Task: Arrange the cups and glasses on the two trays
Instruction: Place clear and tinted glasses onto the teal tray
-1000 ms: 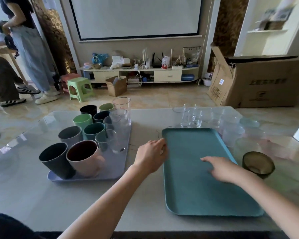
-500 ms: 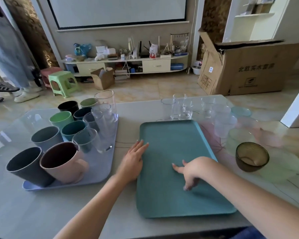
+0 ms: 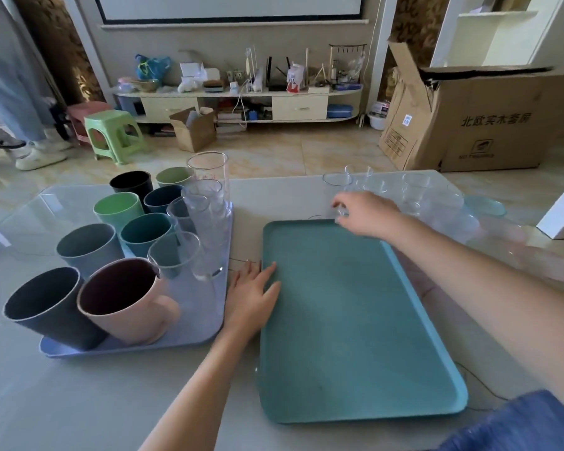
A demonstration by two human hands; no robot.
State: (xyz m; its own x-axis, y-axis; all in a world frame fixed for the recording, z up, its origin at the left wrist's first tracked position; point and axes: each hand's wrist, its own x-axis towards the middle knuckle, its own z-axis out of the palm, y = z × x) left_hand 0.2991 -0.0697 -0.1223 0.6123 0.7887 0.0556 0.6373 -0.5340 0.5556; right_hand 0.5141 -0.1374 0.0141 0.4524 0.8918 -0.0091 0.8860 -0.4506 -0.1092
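Note:
A teal tray (image 3: 355, 320) lies bare in front of me. Left of it a lilac tray (image 3: 205, 314) carries several coloured cups, among them a pink mug (image 3: 127, 301) and a dark grey cup (image 3: 49, 307), plus clear glasses (image 3: 209, 203). My left hand (image 3: 251, 294) rests flat, fingers spread, on the teal tray's left rim. My right hand (image 3: 365, 213) reaches past the tray's far edge, its fingers closing around a small clear glass (image 3: 341, 211). More clear glasses (image 3: 414, 190) stand in a group behind and to the right.
Pale tinted bowls and cups (image 3: 484, 206) crowd the table's right side. A large cardboard box (image 3: 482, 122) stands on the floor beyond the table. A green stool (image 3: 114, 131) and a person's legs (image 3: 20, 92) are at far left.
My right hand left the middle of the teal tray and reached forward to the clear glasses at its far edge. My left hand flattened and stayed on the left rim.

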